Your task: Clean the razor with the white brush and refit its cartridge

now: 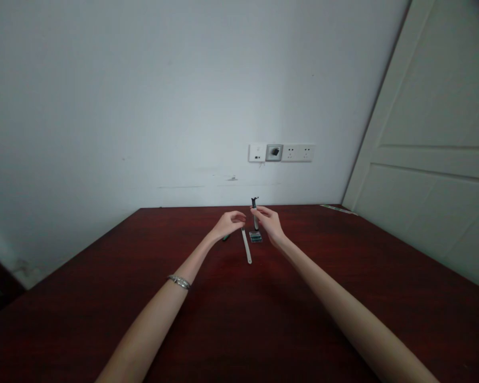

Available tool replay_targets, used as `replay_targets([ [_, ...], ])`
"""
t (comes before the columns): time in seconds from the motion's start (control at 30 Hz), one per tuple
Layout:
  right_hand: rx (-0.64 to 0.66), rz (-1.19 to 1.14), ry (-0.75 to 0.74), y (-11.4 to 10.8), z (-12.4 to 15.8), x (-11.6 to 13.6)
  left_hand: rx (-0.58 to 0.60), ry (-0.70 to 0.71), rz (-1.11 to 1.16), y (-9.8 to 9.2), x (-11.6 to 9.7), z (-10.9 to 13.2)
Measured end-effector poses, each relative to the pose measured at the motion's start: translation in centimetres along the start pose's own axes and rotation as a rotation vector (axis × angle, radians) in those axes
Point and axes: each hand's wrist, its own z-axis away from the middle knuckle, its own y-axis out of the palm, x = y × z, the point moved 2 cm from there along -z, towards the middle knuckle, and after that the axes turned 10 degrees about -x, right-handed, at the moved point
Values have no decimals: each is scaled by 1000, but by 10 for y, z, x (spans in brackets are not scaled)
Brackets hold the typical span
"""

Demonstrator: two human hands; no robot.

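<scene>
By clear case (256, 237), pinching slim tool (256, 222) mid-shaft with right hand (268, 219): likely light, stiff; hold there. Cannot tell grip of left hand (226, 224), left of case.

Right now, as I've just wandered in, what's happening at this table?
A person is working with both bare hands over a dark red table. The right hand holds up a slim handle with a dark top, above a small clear case. The left hand is curled near the upper end of a pale strip; I can't tell whether it grips anything.
</scene>
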Motion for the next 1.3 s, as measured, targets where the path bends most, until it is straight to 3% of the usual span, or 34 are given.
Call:
replay_targets([
  [0.1, 24, -44, -15, 7, 2, 0, 93, 11, 146, 9, -2, 5],
  [0.27, 65, -130, 7, 15, 5, -9, 97, 38, 235, 18, -5, 6],
  [0.6, 101, -161, 142, 16, 16, -10, 67, 7, 178, 20, -2, 13],
  [0.77, 97, -275, 227, 6, 10, -19, 102, -19, 120, 8, -15, 17],
  [0.87, 90, -41, 122, -5, 3, -31, 65, -46, 84, -2, -30, 19],
  [1.0, 306, 583, -194, -6, 11, -42, 44, -60, 96, -8, -42, 20],
  [1.1, 381, 993, -300, 0, 28, -43, 43, -60, 86, -7, -41, 19],
  [1.3, 419, 1262, -340, 9, 48, -39, 52, -77, 56, -7, -39, 19],
])
